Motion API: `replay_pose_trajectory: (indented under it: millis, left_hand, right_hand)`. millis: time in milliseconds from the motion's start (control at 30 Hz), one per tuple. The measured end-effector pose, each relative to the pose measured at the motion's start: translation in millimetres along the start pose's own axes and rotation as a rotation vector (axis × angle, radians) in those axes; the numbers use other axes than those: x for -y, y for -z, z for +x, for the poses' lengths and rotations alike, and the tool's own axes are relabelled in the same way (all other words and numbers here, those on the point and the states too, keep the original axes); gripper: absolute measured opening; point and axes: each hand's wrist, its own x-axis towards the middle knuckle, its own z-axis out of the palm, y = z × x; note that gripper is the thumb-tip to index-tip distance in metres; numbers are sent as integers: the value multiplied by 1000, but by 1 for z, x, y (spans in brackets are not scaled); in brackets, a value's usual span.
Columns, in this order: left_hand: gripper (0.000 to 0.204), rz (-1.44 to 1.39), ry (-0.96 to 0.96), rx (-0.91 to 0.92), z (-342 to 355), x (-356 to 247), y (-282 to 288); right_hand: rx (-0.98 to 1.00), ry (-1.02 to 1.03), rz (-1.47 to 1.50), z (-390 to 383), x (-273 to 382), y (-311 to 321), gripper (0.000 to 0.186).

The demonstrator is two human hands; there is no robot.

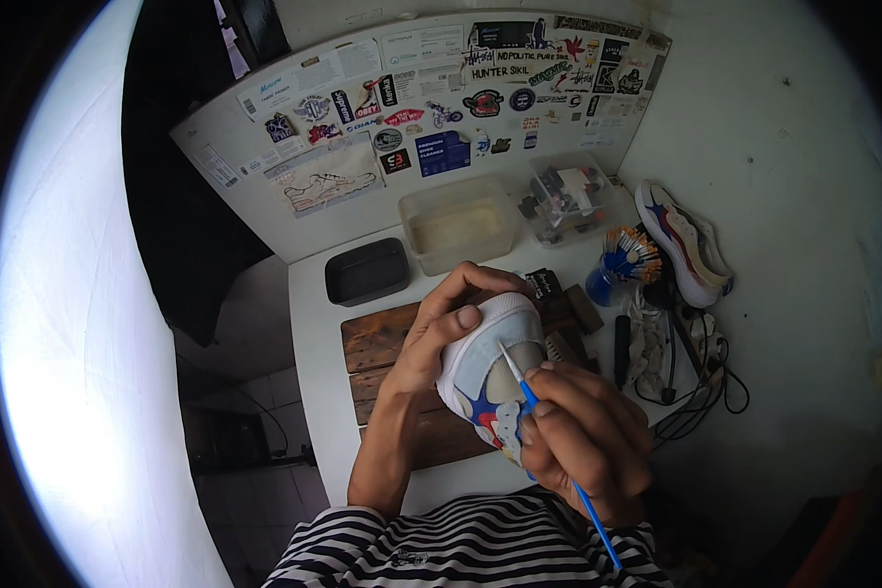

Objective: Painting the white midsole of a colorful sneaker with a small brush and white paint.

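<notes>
My left hand (426, 348) is closed around the toe end of a sneaker (475, 367) with a pale grey-white toe, beige mesh and blue and red panels. My right hand (588, 441) grips a slim brush with a blue handle (590, 514); its tip rests on or just over the pale toe panel, and I cannot tell whether it touches. Behind and below the shoe lies a dark brown wooden board (372, 328) on the white table (318, 392), partly hidden by my hands and the shoe.
A black tray (367, 271), a translucent tub (446, 223) and a box of small items (563, 196) stand at the back. On the right are a cup of brushes (617, 265), another sneaker (681, 245), and laces and cables (691, 392). A stickered board (225, 137) rises behind.
</notes>
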Motion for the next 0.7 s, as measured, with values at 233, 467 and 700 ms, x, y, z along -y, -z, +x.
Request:
replay_pose_trajectory:
  millis: [233, 467, 700]
  left_hand:
    - [54, -7, 8, -14, -1, 2, 0]
    - [56, 15, 1, -25, -1, -3, -2]
    - [56, 2, 8, -8, -1, -4, -1]
  right_hand:
    - [48, -5, -10, -2, 2, -1, 27]
    - [15, -11, -86, 0, 0, 2, 22]
    - [-17, 16, -78, -2, 4, -1, 19]
